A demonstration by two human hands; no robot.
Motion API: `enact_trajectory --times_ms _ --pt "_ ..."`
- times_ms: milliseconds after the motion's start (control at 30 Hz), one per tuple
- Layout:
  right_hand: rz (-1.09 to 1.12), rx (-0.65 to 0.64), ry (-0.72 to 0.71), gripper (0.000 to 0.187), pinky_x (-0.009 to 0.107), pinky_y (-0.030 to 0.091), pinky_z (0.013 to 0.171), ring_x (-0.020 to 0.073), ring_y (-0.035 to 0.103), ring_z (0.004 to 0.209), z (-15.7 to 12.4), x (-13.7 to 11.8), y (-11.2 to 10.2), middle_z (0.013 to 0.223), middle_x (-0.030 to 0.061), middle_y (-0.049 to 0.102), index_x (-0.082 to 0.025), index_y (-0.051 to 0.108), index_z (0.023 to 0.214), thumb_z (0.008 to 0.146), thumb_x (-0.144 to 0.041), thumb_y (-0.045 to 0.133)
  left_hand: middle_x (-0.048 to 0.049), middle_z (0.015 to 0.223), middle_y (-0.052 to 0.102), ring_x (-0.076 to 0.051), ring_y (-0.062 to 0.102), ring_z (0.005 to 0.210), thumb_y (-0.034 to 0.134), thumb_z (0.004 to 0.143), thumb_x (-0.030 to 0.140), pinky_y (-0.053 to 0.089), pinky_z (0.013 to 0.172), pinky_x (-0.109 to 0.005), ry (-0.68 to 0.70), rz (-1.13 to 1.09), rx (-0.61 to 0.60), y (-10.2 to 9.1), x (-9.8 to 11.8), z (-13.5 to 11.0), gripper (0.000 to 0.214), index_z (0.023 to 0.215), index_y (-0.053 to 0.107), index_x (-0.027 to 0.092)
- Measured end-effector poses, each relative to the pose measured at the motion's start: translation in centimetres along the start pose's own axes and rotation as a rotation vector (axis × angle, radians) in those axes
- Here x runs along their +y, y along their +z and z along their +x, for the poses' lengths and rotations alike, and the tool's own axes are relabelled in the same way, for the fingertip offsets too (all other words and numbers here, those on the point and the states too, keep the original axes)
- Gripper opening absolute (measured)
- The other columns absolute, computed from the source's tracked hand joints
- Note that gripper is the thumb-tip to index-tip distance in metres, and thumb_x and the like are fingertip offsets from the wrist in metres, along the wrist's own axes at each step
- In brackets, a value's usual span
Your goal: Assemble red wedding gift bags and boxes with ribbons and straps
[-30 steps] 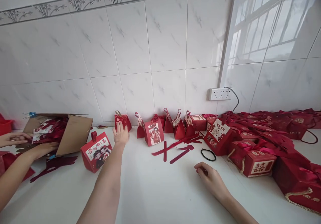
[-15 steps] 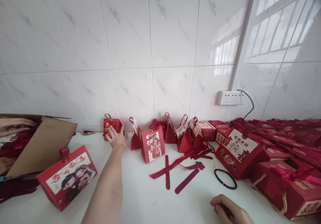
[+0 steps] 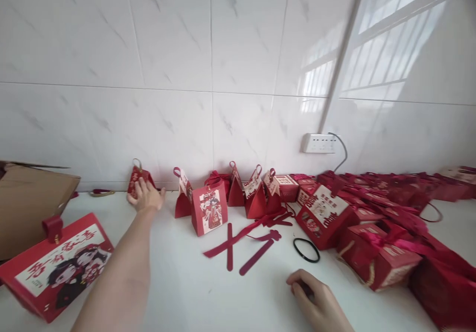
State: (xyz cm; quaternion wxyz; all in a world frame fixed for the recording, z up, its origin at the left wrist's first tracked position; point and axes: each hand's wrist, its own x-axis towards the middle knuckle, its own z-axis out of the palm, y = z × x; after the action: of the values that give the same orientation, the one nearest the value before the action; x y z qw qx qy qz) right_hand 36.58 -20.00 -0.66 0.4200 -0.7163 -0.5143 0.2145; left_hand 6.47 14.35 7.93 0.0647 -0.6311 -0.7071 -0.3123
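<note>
My left hand reaches far out to the wall, fingers spread against a small red gift box with a gold-coloured loop on top. The fingers and palm cover part of the box's front. Close to the front edge of the view rests my right hand, its fingers curled in; whatever may be inside them is hidden. Beyond it lies a black elastic band. Between the hands, dark red ribbon strips lie flat, and a red box with a printed figure stands upright.
A large red box with a cartoon couple stands at left, before an opened cardboard carton. Several peaked red boxes line the wall. Many ribboned boxes crowd the right. A power strip is on the wall.
The view has swung to the right, so things sit further left. The small box under my left hand now looks turned and more peaked. My right hand stays curled.
</note>
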Motion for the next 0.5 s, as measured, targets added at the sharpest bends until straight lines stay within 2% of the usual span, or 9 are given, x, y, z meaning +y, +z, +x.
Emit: enact_trajectory --times_ms 100,167,267,333,400,500 --pt "0.025 -0.024 0.013 0.022 0.027 0.041 0.064 0.0181 0.056 0.068 0.3 -0.7 -0.4 0.071 0.0017 0.060 -0.021 0.057 0.079 0.080 -0.030 0.038 -0.0237 0.150 0.020 -0.036 0.027 0.136 0.035 0.087 0.040 0.025 0.101 -0.066 0.028 -0.079 -0.002 -2.9 0.4 0.3 0.066 0.139 0.027 0.000" --pt "0.059 -0.021 0.018 0.021 0.027 0.040 0.063 0.0181 0.055 0.068 0.4 -1.2 -0.6 0.072 0.0024 0.060 -0.019 0.057 0.079 0.078 -0.026 0.037 -0.0197 0.152 0.017 -0.037 0.029 0.135 0.034 0.086 0.045 0.030 0.101 -0.063 0.065 -0.121 0.016 -5.2 0.8 0.6 0.069 0.141 0.023 0.004" --pt "0.135 0.006 0.003 0.019 0.027 0.038 0.060 0.0172 0.053 0.064 0.6 -1.4 -0.5 0.069 0.0024 0.059 -0.018 0.058 0.075 0.073 -0.022 0.040 -0.0151 0.154 0.017 -0.040 0.030 0.134 0.035 0.082 0.052 0.033 0.101 -0.062 0.139 -0.220 0.136 -9.4 2.1 0.8 0.076 0.145 0.019 0.013" --pt "0.206 0.029 0.000 0.017 0.026 0.037 0.058 0.0161 0.051 0.061 0.8 -1.4 -0.4 0.065 0.0018 0.058 -0.018 0.059 0.071 0.069 -0.019 0.042 -0.0154 0.154 0.016 -0.043 0.028 0.134 0.037 0.079 0.057 0.031 0.101 -0.066 0.198 -0.306 0.221 -12.6 3.6 0.7 0.081 0.146 0.018 0.014" --pt "0.271 0.061 0.002 0.016 0.026 0.038 0.057 0.0151 0.050 0.059 1.0 -1.4 -0.4 0.063 0.0016 0.057 -0.017 0.060 0.069 0.067 -0.018 0.043 -0.0157 0.154 0.014 -0.045 0.023 0.135 0.035 0.078 0.061 0.027 0.103 -0.068 0.281 -0.395 0.281 -16.0 5.6 0.3 0.087 0.146 0.018 0.010" --pt "0.359 0.132 0.006 0.016 0.025 0.041 0.053 0.0141 0.051 0.056 1.4 -1.4 -0.8 0.064 0.0020 0.057 -0.017 0.059 0.071 0.068 -0.021 0.043 -0.0142 0.153 0.017 -0.042 0.024 0.136 0.040 0.078 0.062 0.028 0.108 -0.062 0.421 -0.538 0.338 -20.5 9.2 -1.3 0.085 0.144 0.021 0.012"
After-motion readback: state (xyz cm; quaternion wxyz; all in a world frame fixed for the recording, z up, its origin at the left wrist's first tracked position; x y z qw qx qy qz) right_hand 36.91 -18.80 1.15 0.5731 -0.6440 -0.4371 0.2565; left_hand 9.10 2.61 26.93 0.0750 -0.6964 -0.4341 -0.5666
